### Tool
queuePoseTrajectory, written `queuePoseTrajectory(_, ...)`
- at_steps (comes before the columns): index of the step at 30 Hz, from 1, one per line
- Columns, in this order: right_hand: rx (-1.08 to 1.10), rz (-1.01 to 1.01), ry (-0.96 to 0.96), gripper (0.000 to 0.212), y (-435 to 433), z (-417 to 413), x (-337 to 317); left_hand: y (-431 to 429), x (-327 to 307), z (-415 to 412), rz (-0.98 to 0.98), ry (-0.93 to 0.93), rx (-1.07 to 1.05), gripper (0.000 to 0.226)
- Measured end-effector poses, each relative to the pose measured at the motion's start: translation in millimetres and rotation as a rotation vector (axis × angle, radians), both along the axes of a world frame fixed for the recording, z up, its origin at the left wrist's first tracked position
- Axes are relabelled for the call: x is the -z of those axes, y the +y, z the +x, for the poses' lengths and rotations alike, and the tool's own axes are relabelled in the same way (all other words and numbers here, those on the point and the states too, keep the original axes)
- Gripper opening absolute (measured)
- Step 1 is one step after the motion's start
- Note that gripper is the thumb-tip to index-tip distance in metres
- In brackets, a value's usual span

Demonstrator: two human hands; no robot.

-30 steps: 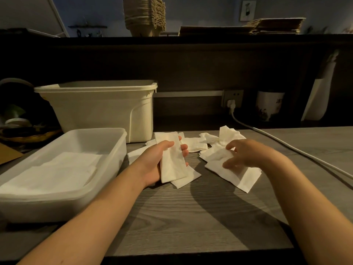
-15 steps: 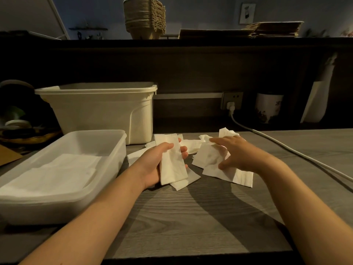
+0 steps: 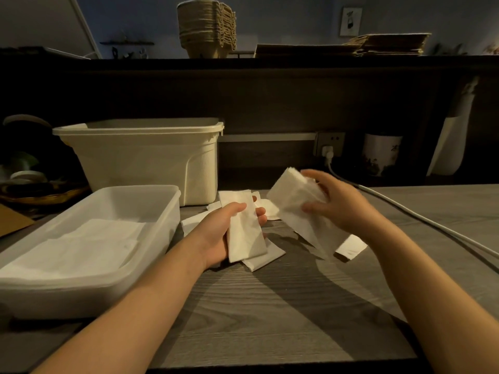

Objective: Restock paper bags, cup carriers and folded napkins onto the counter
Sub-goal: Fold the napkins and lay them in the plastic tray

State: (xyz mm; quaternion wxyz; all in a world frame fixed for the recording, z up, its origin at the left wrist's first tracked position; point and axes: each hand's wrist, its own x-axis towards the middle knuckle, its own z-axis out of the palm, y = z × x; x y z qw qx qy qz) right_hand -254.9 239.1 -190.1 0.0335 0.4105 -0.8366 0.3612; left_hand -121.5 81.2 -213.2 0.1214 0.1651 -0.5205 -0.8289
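Observation:
My left hand (image 3: 220, 233) grips a folded white napkin (image 3: 244, 230) upright over the grey table. My right hand (image 3: 340, 203) holds a second white napkin (image 3: 293, 197), lifted off the table and blurred, between thumb and fingers. Several more folded napkins (image 3: 266, 261) lie on the table under and behind both hands. A clear plastic tray (image 3: 162, 220) with flat white napkins in it stands at the left. On the raised counter behind sit a stack of pulp cup carriers (image 3: 206, 28) and a pile of brown paper bags (image 3: 388, 44).
A cream plastic bin (image 3: 145, 160) stands behind the tray. A white cable (image 3: 421, 220) runs from a wall socket (image 3: 329, 143) across the table's right side. A white cup (image 3: 380, 155) and a pale hanging object (image 3: 451, 141) stand at the back right.
My right hand has picked a napkin up from the pile and raised it toward the left. My left hand keeps its napkin in about the same place.

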Motion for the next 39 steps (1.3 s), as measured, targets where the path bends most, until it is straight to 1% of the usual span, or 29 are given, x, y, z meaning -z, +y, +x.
queuePoseTrajectory(2,-0.044,-0.239,-0.193,0.066,0,3,-4,2,-1,0,0.001,-0.009,-0.020,0.020)
queuePoseTrajectory(3,-0.091,-0.337,-0.313,0.066,0,6,-6,2,-1,-1,0.001,-0.011,-0.028,0.022)
queuePoseTrajectory(4,-0.151,-0.394,-0.425,0.067,0,9,-7,3,-1,-1,0.003,-0.011,-0.030,0.025)
queuePoseTrajectory(6,-0.280,-0.418,-0.601,0.067,-1,17,-6,5,0,-2,-0.003,-0.014,-0.025,0.027)
queuePoseTrajectory(7,-0.320,-0.413,-0.659,0.065,-3,20,-3,6,0,-3,-0.018,-0.023,-0.021,0.027)
queuePoseTrajectory(12,-0.338,-0.309,-0.734,0.055,-16,30,16,9,4,-5,-0.134,-0.013,-0.012,0.036)
queuePoseTrajectory(16,-0.311,-0.253,-0.670,0.054,-25,36,23,10,5,-5,-0.109,-0.010,-0.016,0.047)
queuePoseTrajectory(19,-0.224,-0.238,-0.590,0.056,-30,38,27,8,7,-6,-0.048,-0.002,-0.024,0.056)
queuePoseTrajectory(22,-0.147,-0.265,-0.511,0.056,-31,39,25,10,7,-6,0.015,0.061,-0.011,0.059)
queuePoseTrajectory(24,-0.132,-0.268,-0.442,0.052,-32,40,25,12,5,-5,0.035,0.101,0.009,0.056)
queuePoseTrajectory(26,-0.130,-0.281,-0.418,0.048,-32,40,24,14,4,-4,0.025,0.115,0.018,0.047)
queuePoseTrajectory(29,-0.118,-0.278,-0.388,0.045,-32,41,24,15,5,-4,-0.029,0.088,0.000,0.021)
queuePoseTrajectory(31,-0.116,-0.266,-0.363,0.045,-32,41,25,15,6,-4,-0.044,0.072,-0.010,0.011)
queuePoseTrajectory(33,-0.101,-0.248,-0.308,0.044,-32,41,24,14,6,-4,-0.047,0.080,0.010,0.011)
queuePoseTrajectory(35,-0.070,-0.232,-0.212,0.045,-31,41,22,15,5,-3,-0.066,0.097,0.055,0.011)
queuePoseTrajectory(39,-0.036,-0.195,-0.091,0.044,-32,42,22,17,4,-1,-0.131,0.124,0.150,0.031)
